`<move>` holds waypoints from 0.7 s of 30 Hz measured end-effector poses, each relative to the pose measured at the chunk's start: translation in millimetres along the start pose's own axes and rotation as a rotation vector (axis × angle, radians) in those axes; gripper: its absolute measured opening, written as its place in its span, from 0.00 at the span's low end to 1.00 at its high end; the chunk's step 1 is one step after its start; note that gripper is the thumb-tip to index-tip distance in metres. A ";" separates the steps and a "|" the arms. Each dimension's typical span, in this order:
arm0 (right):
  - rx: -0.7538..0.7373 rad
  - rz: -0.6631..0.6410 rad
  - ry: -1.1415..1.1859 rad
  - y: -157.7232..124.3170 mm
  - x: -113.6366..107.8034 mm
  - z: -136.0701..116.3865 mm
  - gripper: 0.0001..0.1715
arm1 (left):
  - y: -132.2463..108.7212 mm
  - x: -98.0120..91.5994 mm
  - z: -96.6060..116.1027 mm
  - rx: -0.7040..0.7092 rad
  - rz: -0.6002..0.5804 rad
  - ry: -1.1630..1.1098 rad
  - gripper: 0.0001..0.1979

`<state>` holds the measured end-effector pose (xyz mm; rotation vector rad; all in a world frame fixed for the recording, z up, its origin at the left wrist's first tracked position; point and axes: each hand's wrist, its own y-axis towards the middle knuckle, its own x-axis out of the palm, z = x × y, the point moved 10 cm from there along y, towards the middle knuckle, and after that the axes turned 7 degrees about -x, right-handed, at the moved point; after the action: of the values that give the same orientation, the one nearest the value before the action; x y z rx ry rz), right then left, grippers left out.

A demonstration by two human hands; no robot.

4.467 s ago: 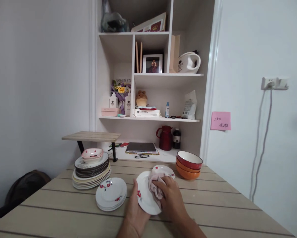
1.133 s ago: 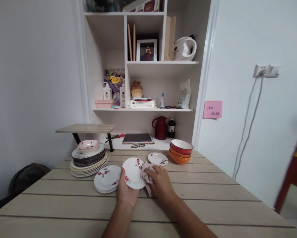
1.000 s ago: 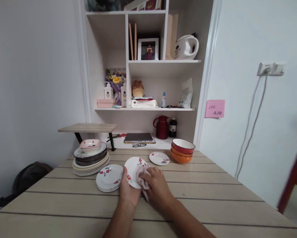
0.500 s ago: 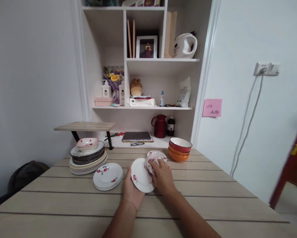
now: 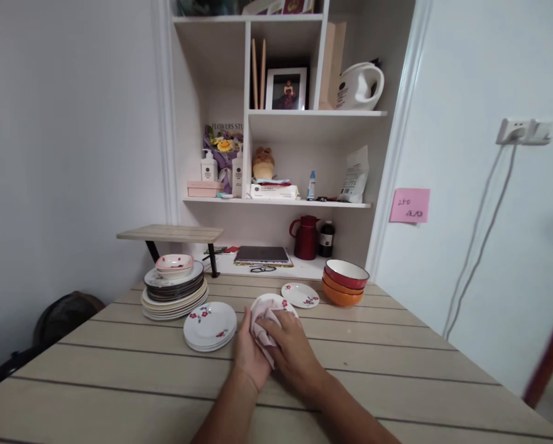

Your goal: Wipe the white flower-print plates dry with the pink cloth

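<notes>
My left hand (image 5: 248, 356) grips a small white plate with red flowers (image 5: 276, 303) from below, tilted up off the wooden table (image 5: 396, 364). My right hand (image 5: 291, 346) presses a crumpled pale pink cloth (image 5: 263, 325) against the plate's face, covering most of it. To the left lies a short stack of matching flowered plates (image 5: 210, 325). One more small flowered plate (image 5: 300, 295) lies flat just behind my hands.
A tall pile of mixed plates (image 5: 174, 293) topped by a pink bowl (image 5: 174, 264) stands at the back left. Stacked red and orange bowls (image 5: 345, 282) sit at the back right. Behind are a small wooden riser (image 5: 169, 234) and full shelves with a red jug (image 5: 306, 237).
The cloth has slid across the plate's face and now covers most of it. The plate sits a little lower and more upright in my left hand. The view shifted slightly.
</notes>
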<state>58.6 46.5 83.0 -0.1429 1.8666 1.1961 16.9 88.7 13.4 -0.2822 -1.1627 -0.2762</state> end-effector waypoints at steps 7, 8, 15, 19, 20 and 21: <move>0.196 0.088 -0.148 -4.8 -14.6 42.1 0.27 | 5.1 12.3 -26.8 -0.117 -0.118 0.038 0.24; 0.218 0.091 -0.164 -6.2 -15.7 47.5 0.28 | 6.2 11.0 -23.0 -0.091 -0.116 0.033 0.24; 0.181 0.033 -0.115 -8.7 -7.8 42.1 0.26 | 2.0 3.4 28.7 0.174 -0.101 -0.085 0.21; 0.038 -0.009 0.015 -3.6 -3.2 10.4 0.19 | 0.1 -5.7 33.7 0.172 0.000 -0.068 0.23; 0.006 -0.025 0.044 -2.4 -2.7 2.7 0.19 | 0.1 -9.0 31.2 0.155 0.036 -0.055 0.23; -0.021 -0.037 0.066 -1.3 -2.8 -4.1 0.19 | 0.2 -11.1 27.2 0.131 0.059 -0.040 0.23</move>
<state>58.5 41.7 84.8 -0.2301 1.9011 1.1989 -10.5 99.4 13.2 -0.2075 -1.2042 -0.1426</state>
